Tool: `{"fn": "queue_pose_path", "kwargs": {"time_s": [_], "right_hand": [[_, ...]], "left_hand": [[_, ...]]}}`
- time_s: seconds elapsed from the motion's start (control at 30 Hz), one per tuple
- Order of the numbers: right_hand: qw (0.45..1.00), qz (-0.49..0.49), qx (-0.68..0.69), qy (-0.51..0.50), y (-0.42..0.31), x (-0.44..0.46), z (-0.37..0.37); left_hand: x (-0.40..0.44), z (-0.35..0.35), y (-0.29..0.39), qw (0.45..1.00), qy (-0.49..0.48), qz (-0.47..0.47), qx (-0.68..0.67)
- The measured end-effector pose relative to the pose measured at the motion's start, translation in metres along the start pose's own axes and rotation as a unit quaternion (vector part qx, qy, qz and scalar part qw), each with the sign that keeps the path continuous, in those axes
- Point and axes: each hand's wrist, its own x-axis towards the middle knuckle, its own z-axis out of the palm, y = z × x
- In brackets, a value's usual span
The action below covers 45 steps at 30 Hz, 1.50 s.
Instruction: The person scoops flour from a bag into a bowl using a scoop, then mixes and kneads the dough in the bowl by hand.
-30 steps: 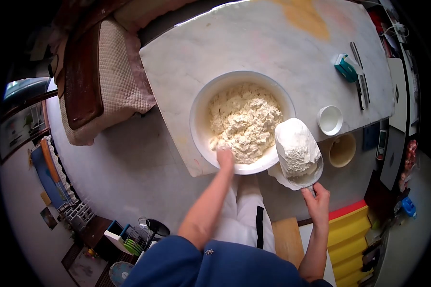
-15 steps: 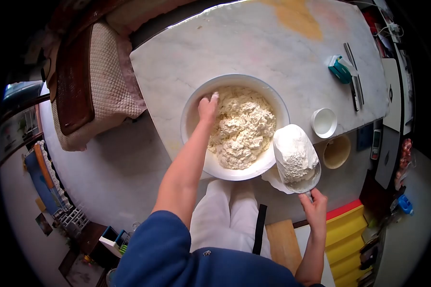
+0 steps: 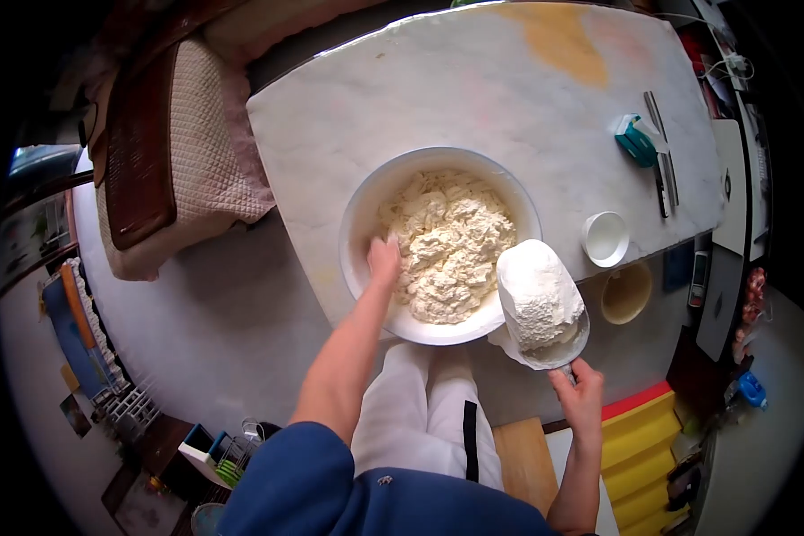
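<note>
A large white bowl (image 3: 353, 210) with a thin blue rim stands at the table's near edge and holds shaggy, lumpy dough (image 3: 456, 241). My left hand (image 3: 384, 260) is inside it at the left, its fingers curled against the dough's edge; whitish flour or dough clings to the fingertips, which are partly hidden. My right hand (image 3: 580, 389) grips the handle of a flour scoop (image 3: 549, 308) heaped with white flour. The scoop is held just right of the bowl, its front end overlapping the rim in view.
On the marble table (image 3: 420, 80), a small white bowl (image 3: 606, 239) stands right of the scoop. Behind it lie a teal-and-white packet (image 3: 636, 143) and long metal utensils (image 3: 663, 152). Below the edge is a round tan container (image 3: 626, 293). A quilted-covered seat (image 3: 210, 152) stands at left.
My left hand has moved down along the bowl's left side, toward me. The flour-filled scoop in my right hand has shifted slightly left. The view has tilted a little.
</note>
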Motion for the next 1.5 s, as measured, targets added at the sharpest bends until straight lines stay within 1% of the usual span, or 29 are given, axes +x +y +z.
{"fn": "queue_pose_path", "kwargs": {"time_s": [0.03, 0.07, 0.13, 0.17, 0.23, 0.33, 0.43, 0.5, 0.57, 0.63, 0.67, 0.73, 0.77, 0.83, 0.9, 0.97, 1.03, 1.1, 1.13, 1.23, 1.33, 1.4, 1.5], "right_hand": [[1.0, 0.001, -0.001, 0.002, -0.001, 0.0, 0.0], [1.0, 0.004, -0.004, 0.003, -0.001, -0.001, 0.0], [1.0, 0.009, -0.008, 0.008, 0.005, 0.0, -0.001], [1.0, 0.012, -0.008, 0.009, 0.007, 0.0, 0.0], [1.0, 0.02, -0.008, 0.011, 0.013, 0.001, 0.002], [0.999, 0.021, -0.022, 0.01, 0.011, 0.0, 0.001], [1.0, 0.016, -0.022, 0.011, 0.0, -0.001, 0.002], [1.0, 0.008, -0.02, 0.014, -0.006, 0.001, 0.002], [1.0, -0.001, -0.025, 0.01, -0.011, 0.0, 0.002], [1.0, -0.005, -0.02, 0.012, -0.008, 0.001, 0.003], [1.0, -0.006, -0.018, 0.013, -0.006, 0.002, 0.004], [0.999, -0.022, -0.02, 0.013, -0.002, 0.004, 0.005], [0.999, -0.03, -0.02, 0.014, 0.0, 0.005, 0.006], [1.0, -0.007, -0.015, 0.013, -0.002, 0.004, 0.007], [1.0, 0.006, -0.009, 0.011, -0.001, 0.004, 0.009], [1.0, 0.012, -0.002, 0.013, 0.004, 0.003, 0.01], [1.0, 0.012, -0.003, 0.012, 0.01, 0.001, 0.01], [1.0, 0.011, -0.013, 0.013, 0.013, 0.001, 0.007], [1.0, 0.01, -0.018, 0.013, 0.013, -0.001, 0.007], [1.0, 0.018, -0.003, 0.02, 0.017, -0.003, 0.008], [0.999, 0.037, 0.014, 0.03, 0.018, -0.006, 0.007], [0.998, 0.043, 0.018, 0.033, 0.017, -0.007, 0.006], [0.998, 0.043, 0.018, 0.032, 0.016, -0.007, 0.004]], "left_hand": [[0.01, -0.003, 0.028, 1.0, 0.011, 0.022, -0.002], [0.042, 0.01, 0.033, 0.994, 0.025, 0.095, 0.045], [0.053, 0.018, 0.089, 0.987, -0.032, 0.115, 0.107], [0.047, 0.023, 0.113, 0.98, -0.058, 0.126, 0.139], [0.012, 0.024, 0.15, 0.953, -0.154, 0.184, 0.187], [-0.019, 0.036, 0.156, 0.872, -0.2, 0.288, 0.342], [-0.032, 0.037, 0.11, 0.839, -0.112, 0.428, 0.316], [-0.042, 0.014, 0.083, 0.807, -0.178, 0.44, 0.35], [-0.047, -0.009, 0.042, 0.783, -0.207, 0.461, 0.363], [-0.04, -0.038, 0.004, 0.786, -0.205, 0.443, 0.379], [-0.035, -0.053, 0.003, 0.792, -0.205, 0.418, 0.397], [-0.031, -0.077, 0.009, 0.8, -0.204, 0.365, 0.431], [-0.031, -0.082, 0.023, 0.802, -0.181, 0.386, 0.419], [-0.028, -0.083, 0.059, 0.806, -0.133, 0.423, 0.392], [-0.018, -0.062, 0.107, 0.803, -0.108, 0.444, 0.384], [0.003, -0.016, 0.137, 0.789, -0.149, 0.476, 0.359], [0.002, 0.029, 0.177, 0.809, -0.247, 0.382, 0.372], [-0.019, 0.073, 0.177, 0.787, -0.3, 0.353, 0.408], [-0.026, 0.085, 0.169, 0.773, -0.325, 0.336, 0.428], [-0.036, 0.085, 0.14, 0.716, -0.351, 0.419, 0.434], [-0.046, 0.047, 0.13, 0.659, -0.347, 0.489, 0.454], [-0.046, 0.01, 0.123, 0.675, -0.368, 0.468, 0.436], [-0.036, -0.036, 0.105, 0.696, -0.341, 0.421, 0.472]]}}
